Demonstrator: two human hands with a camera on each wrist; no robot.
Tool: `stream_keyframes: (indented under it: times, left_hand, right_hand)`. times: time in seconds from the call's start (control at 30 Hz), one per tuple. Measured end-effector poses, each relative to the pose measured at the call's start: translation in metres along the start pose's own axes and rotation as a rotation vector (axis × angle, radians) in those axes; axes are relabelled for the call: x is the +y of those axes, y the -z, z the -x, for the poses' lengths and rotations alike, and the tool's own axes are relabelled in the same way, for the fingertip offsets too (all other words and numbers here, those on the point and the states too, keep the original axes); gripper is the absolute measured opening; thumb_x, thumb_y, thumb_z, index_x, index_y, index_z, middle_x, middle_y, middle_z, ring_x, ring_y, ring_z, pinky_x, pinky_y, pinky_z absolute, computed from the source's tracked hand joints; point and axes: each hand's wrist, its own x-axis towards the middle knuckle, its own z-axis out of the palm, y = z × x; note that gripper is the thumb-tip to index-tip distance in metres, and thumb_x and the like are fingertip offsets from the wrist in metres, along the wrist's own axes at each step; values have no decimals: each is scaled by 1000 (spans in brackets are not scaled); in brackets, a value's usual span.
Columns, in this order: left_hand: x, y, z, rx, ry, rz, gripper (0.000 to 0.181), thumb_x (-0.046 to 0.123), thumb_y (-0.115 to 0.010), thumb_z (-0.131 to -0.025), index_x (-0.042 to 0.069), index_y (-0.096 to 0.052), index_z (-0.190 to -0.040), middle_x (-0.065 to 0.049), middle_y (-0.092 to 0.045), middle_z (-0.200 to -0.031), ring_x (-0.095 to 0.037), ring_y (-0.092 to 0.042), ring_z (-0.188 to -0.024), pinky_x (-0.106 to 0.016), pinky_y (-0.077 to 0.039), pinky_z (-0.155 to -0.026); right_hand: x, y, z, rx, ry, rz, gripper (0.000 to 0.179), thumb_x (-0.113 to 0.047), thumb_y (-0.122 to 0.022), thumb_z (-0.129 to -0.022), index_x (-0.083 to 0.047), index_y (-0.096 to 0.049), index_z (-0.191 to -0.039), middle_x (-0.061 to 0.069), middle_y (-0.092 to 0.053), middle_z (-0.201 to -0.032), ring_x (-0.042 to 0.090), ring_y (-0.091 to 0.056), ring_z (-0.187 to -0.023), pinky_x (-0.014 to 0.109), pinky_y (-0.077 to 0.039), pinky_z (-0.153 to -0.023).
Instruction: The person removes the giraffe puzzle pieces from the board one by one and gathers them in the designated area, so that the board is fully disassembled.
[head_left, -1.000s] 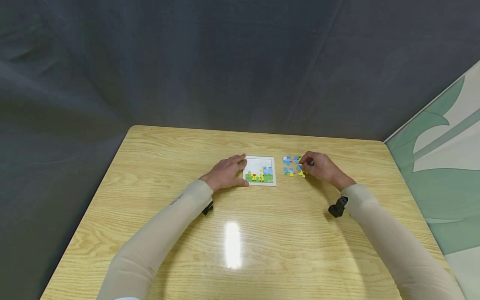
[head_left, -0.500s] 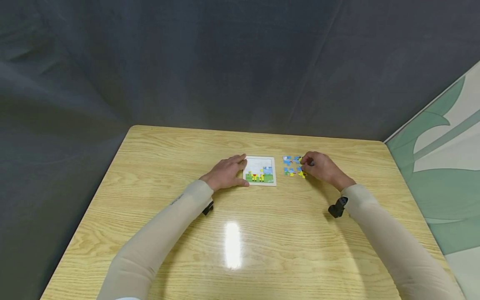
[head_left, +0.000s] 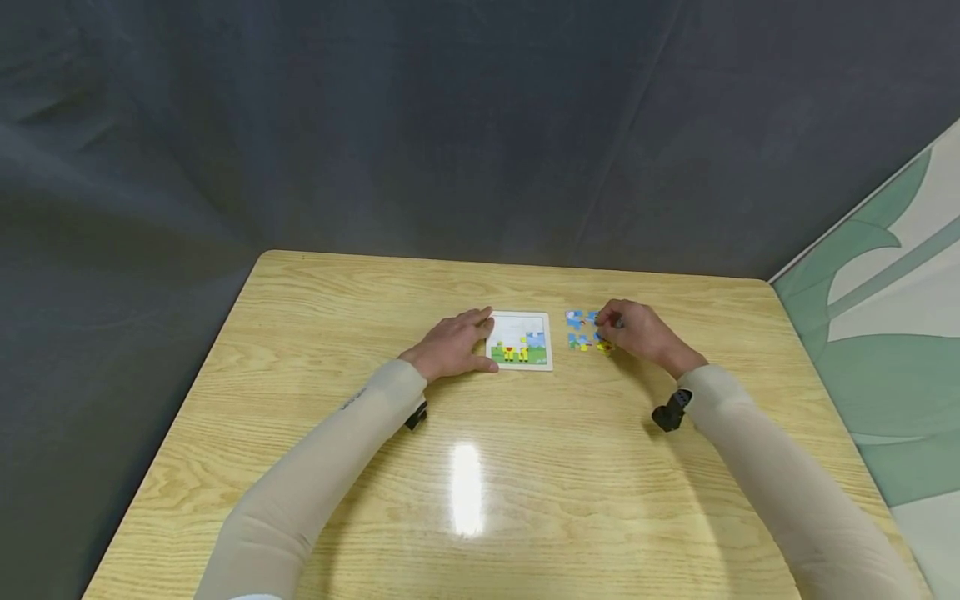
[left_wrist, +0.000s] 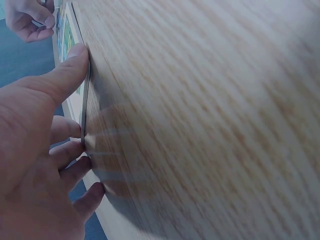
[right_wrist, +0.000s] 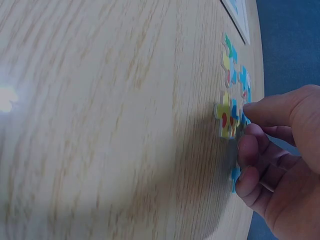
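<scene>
My left hand [head_left: 450,346] rests at the left side of a white-framed jigsaw tray [head_left: 513,324], thumb by its near corner and fingers spread along its edge. The left wrist view shows the thumb [left_wrist: 76,56] on the frame's corner. Assembled pieces fill the tray's lower part and right side, with yellow legs on green grass. Right of the tray, my right hand [head_left: 636,330] pinches a blue puzzle piece [right_wrist: 244,119] between thumb and index finger, mostly hidden by them. Just beside those fingertips lies a yellow and red puzzle piece [right_wrist: 225,120].
Loose puzzle pieces [head_left: 574,320] lie between the tray and my right hand. The wooden table [head_left: 570,467] ends at a dark curtain [head_left: 480,133] behind. A green and white panel [head_left: 885,333] stands on the right.
My right hand has shifted slightly left over the loose pieces, covering more of the upper right one. The left hand and the tray have stayed in place.
</scene>
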Motion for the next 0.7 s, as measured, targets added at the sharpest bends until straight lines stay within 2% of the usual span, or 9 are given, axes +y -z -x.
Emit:
stream_keyframes:
  times: [0.23, 0.5, 0.7]
  left_hand:
    - [1, 0, 1, -3, 6, 9, 90, 53, -69, -101, 8, -29, -168, -9, -13, -181, -31, -16, -169, -51, -21, -137]
    - [1, 0, 0, -4, 15, 11, 91, 53, -69, -101, 8, -29, -168, -9, -12, -182, -31, -16, -169, -52, -21, -137]
    - [1, 0, 0, -8, 18, 0, 91, 54, -69, -101, 8, -28, -168, -8, -12, -182, -30, -16, -169, -52, -21, -137]
  right_hand:
    - [-9, -3, -2, -23, -2, -33, 17, -10, -62, -106, 0, -68, -118, 19, -70, -110, 21, -61, -83, 28, -50, -67]
    - [-25, -8, -5, -50, 32, -65, 17, -10, -63, -106, 1, -68, -118, 19, -67, -110, 17, -55, -75, 26, -46, -61]
    - [-35, -15, -9, -74, 76, -45, 17, -10, -65, -106, 0, -69, -119, 18, -69, -111, 19, -57, -84, 25, -47, -68]
